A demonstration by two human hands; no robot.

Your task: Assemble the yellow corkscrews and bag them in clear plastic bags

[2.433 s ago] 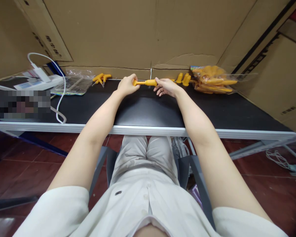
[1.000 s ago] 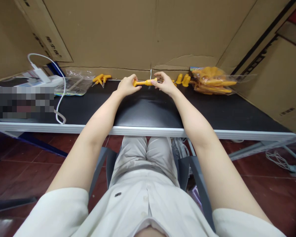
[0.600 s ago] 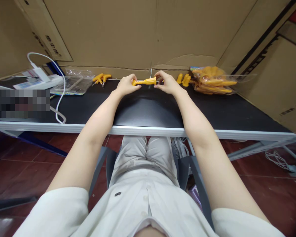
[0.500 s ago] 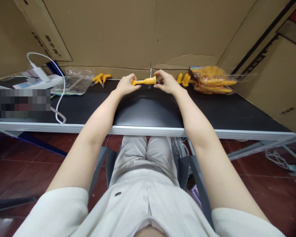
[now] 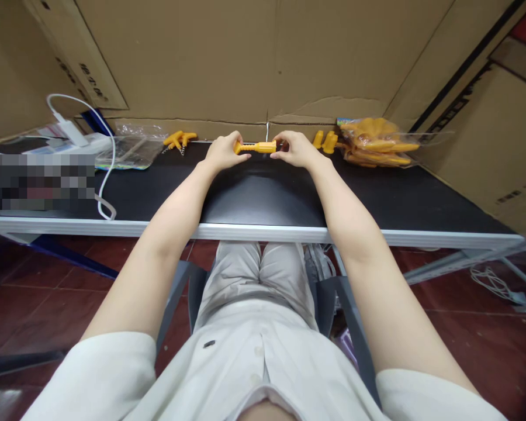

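Both hands are over the back of the black tabletop, one at each end of a yellow plastic corkscrew. My left hand (image 5: 222, 150) is closed on its handle end. My right hand (image 5: 294, 148) has its fingertips on the wide end of the corkscrew's yellow sleeve (image 5: 263, 147). The piece lies level between them, the sleeve covering part of the dark spiral. Left of my left hand lie yellow corkscrew handles with metal spirals (image 5: 179, 139). Just right of my right hand stand loose yellow sleeves (image 5: 329, 142).
A clear bag of yellow parts (image 5: 377, 143) lies at the back right. On the left are a flat clear plastic bag (image 5: 134, 153), a white power strip with a charger (image 5: 75, 133) and a white cable (image 5: 113, 169). Cardboard walls (image 5: 228, 64) rise behind the table.
Hardly anything differs. My right fingers have shifted slightly at the sleeve's wide end; my left hand keeps its hold on the handle.
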